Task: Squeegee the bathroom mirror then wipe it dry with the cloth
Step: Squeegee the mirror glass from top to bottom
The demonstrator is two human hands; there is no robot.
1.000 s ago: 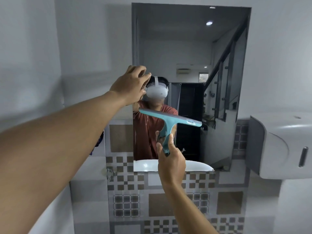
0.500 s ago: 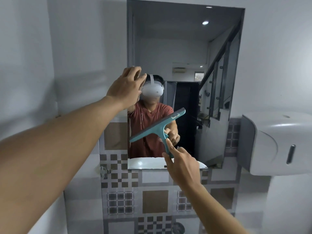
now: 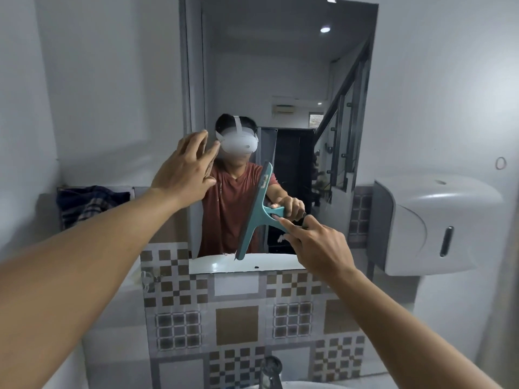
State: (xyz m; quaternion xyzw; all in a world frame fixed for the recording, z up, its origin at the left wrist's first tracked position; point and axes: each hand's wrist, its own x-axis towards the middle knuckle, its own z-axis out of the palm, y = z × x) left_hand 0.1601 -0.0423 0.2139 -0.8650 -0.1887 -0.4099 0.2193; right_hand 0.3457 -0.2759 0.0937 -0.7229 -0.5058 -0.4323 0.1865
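A tall rectangular mirror (image 3: pixel 280 80) hangs on the wall ahead and reflects a person in a red shirt. My right hand (image 3: pixel 317 245) grips the handle of a teal squeegee (image 3: pixel 254 214). Its blade stands almost upright against the lower middle of the glass, with the bottom tip near the mirror's lower edge. My left hand (image 3: pixel 185 169) is raised at the mirror's left edge, fingers spread and holding nothing. A dark checked cloth (image 3: pixel 90 203) lies bunched on a ledge at the left.
A white wall dispenser (image 3: pixel 438 228) sticks out at the right, close to the mirror. Patterned tiles (image 3: pixel 236 318) cover the wall below the glass. A metal tap (image 3: pixel 271 372) and the rim of a white basin (image 3: pixel 309 384) sit at the bottom.
The squeegee has swung from a near-level blade to an almost upright one and dropped toward the mirror's lower edge. My left hand has opened from a loose fist to spread fingers.
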